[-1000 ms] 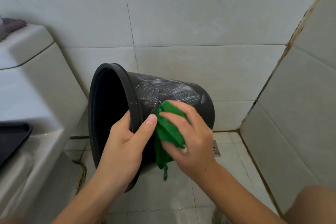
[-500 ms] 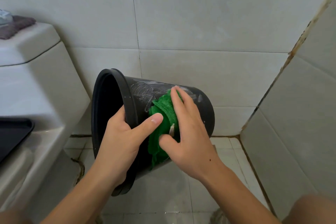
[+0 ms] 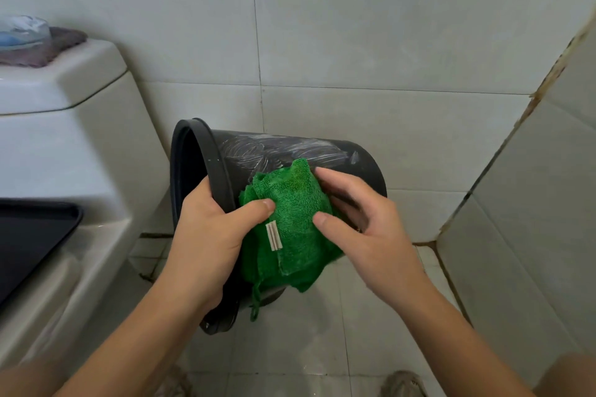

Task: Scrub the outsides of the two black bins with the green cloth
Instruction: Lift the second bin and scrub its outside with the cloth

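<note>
left hand (image 3: pixel 206 235) is gripping the black bin (image 3: pixel 364 164) rim, thumb pinning the green cloth (image 3: pixel 290 219) on its tilted side. right hand (image 3: pixel 358 222) fingers (image 3: pixel 332 177) are loosely spread at the cloth. regrip flat, keep scrubbing past the soapy streaks.

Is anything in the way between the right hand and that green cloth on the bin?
Nothing visible. The right hand already touches the green cloth, which lies against the black bin.
</note>
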The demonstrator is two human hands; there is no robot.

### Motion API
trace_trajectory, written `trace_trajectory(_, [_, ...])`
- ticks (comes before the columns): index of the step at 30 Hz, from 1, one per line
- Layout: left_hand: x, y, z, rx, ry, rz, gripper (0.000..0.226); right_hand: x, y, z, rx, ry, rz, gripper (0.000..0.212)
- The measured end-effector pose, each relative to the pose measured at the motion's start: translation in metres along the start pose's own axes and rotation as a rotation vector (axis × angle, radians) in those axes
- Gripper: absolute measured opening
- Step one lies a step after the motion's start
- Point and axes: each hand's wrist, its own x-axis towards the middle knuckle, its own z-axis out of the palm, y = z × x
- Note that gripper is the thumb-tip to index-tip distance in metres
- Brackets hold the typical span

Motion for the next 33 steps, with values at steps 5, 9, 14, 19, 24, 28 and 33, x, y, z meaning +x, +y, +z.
trace_trajectory(5, [0.004,0.005,-0.002,-0.054,0.057,-0.014,0.031,-0.002,-0.001,-0.002,-0.169,0.094,0.093,0.037])
trace_trajectory(9, [0.006,0.002,-0.005,-0.044,0.057,-0.010,0.031,0.000,-0.005,-0.001,-0.141,-0.050,0.218,0.036])
trace_trajectory(14, [0.009,-0.004,-0.007,0.010,0.057,0.001,0.033,-0.001,-0.015,-0.002,-0.030,-0.050,0.195,0.016])
trace_trajectory(19, [0.009,-0.006,-0.004,0.036,0.053,-0.018,0.033,-0.007,-0.029,-0.002,0.202,-0.105,0.111,0.043])
trace_trajectory(24, [0.011,-0.007,-0.003,0.040,0.013,-0.021,0.034,-0.004,-0.025,-0.002,0.173,-0.069,-0.017,0.057])
trace_trajectory(28, [0.011,-0.007,-0.003,0.149,-0.058,0.019,0.056,0.000,-0.036,-0.015,0.363,0.104,0.050,0.043])
trace_trajectory(33, [0.007,0.000,-0.001,0.247,-0.068,0.003,0.095,0.002,-0.060,-0.042,0.447,0.168,0.117,0.039])
